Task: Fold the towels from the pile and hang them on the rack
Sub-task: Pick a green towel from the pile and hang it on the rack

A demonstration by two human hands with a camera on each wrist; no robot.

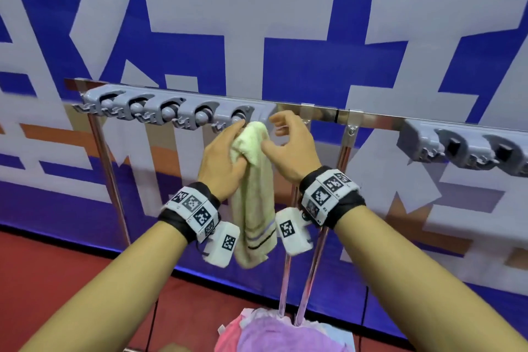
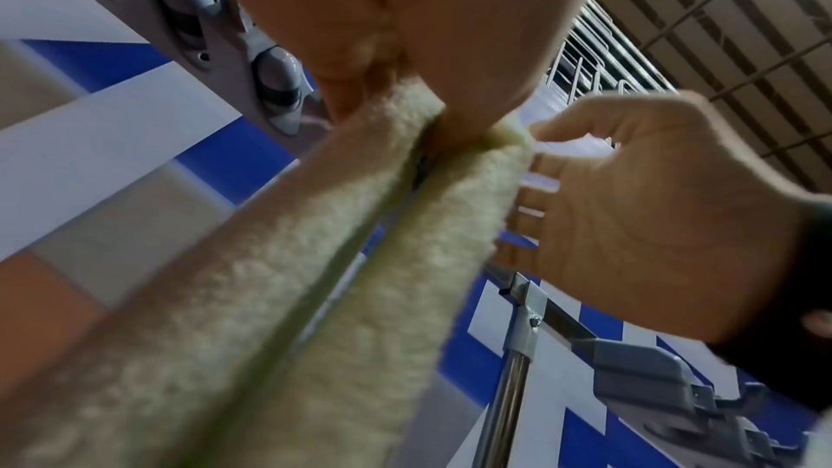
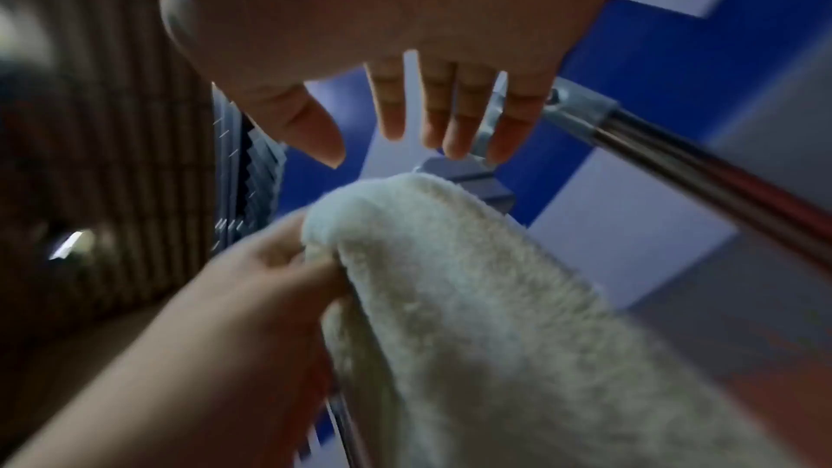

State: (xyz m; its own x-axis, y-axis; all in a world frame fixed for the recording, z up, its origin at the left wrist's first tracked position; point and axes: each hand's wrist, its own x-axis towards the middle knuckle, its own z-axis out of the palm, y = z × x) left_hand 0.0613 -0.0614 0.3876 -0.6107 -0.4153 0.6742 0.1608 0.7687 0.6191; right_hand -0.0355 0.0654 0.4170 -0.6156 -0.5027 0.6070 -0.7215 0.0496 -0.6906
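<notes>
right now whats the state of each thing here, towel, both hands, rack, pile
cream towel: folded narrow, hanging down, top at the rack's clips
left hand: grips the towel's top
right hand: open, beside the towel, holding nothing
rack: no towel hung yet
towel pile: pink and purple towels left below

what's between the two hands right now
The top of the folded pale green towel, seen in the head view: the left hand grips it, while the right hand is open just beside it.
</notes>
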